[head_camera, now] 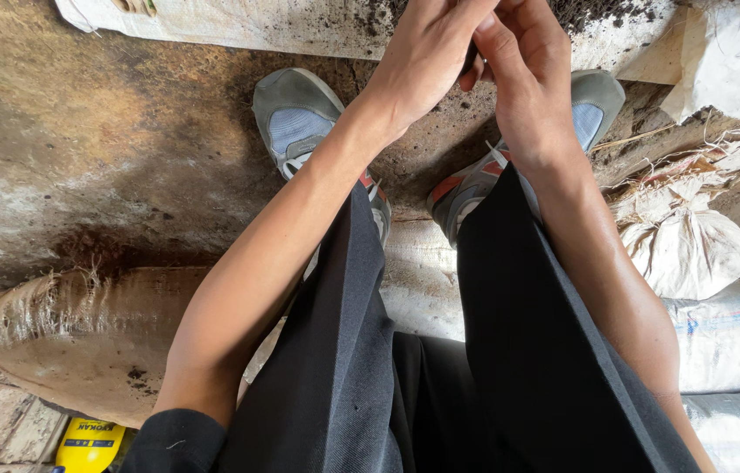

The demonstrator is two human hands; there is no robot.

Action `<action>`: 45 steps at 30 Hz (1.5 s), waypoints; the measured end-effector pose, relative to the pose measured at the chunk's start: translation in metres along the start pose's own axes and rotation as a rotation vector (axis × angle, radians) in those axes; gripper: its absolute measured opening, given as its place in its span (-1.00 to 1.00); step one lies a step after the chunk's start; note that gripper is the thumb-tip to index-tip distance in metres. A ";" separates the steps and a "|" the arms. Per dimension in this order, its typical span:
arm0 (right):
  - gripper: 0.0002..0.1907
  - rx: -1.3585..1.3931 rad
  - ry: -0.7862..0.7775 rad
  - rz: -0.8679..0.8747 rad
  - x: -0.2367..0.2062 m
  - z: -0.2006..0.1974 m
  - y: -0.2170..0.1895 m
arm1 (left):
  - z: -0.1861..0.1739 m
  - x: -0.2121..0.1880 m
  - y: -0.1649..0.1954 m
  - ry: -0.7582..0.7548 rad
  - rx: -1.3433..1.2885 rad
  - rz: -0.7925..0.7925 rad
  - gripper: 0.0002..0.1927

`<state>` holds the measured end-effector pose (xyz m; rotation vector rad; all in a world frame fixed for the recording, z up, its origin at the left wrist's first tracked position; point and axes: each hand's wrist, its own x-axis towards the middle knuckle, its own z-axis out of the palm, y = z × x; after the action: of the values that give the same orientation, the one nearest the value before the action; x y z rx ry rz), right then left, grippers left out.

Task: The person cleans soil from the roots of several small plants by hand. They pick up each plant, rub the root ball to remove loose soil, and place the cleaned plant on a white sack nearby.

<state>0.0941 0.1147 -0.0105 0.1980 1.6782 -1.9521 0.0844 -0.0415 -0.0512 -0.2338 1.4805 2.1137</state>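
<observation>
My left hand (427,54) and my right hand (523,74) are raised together at the top of the view, fingers touching each other above my shoes. Something small and dark seems pinched between them, but the fingers hide it and I cannot tell what it is. Below the hands are my legs in black trousers (440,350) and my two grey sneakers (300,118), planted on a stained, dirty floor.
A white woven sheet (282,22) scattered with dark soil lies across the top. A brown sack (63,337) lies at the left, white filled sacks (690,250) at the right. A yellow container (90,445) sits at the bottom left.
</observation>
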 end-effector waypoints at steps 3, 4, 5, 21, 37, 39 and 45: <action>-0.64 0.007 0.004 0.005 0.000 0.000 0.000 | 0.000 0.000 0.002 -0.003 0.000 -0.001 -0.55; -0.64 0.008 0.006 0.008 0.000 0.000 0.000 | 0.000 0.000 0.002 -0.005 0.000 0.000 -0.55; -0.64 0.005 0.009 0.011 0.000 -0.001 -0.001 | 0.001 0.000 0.003 -0.004 -0.005 0.000 -0.55; -0.64 0.011 0.014 0.009 -0.002 -0.003 -0.003 | 0.005 0.001 0.003 -0.007 -0.030 -0.003 -0.56; -0.65 0.013 0.003 0.001 -0.002 -0.001 -0.002 | 0.003 -0.001 -0.001 -0.006 -0.032 0.026 -0.55; -0.65 0.016 0.004 0.000 -0.002 -0.001 -0.002 | 0.003 -0.001 -0.001 -0.001 -0.027 0.017 -0.55; -0.71 0.020 -0.001 0.017 0.000 -0.001 -0.003 | 0.003 0.001 0.004 0.004 -0.023 0.007 -0.54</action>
<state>0.0924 0.1162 -0.0085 0.2180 1.6516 -1.9575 0.0820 -0.0392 -0.0476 -0.2420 1.4619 2.1379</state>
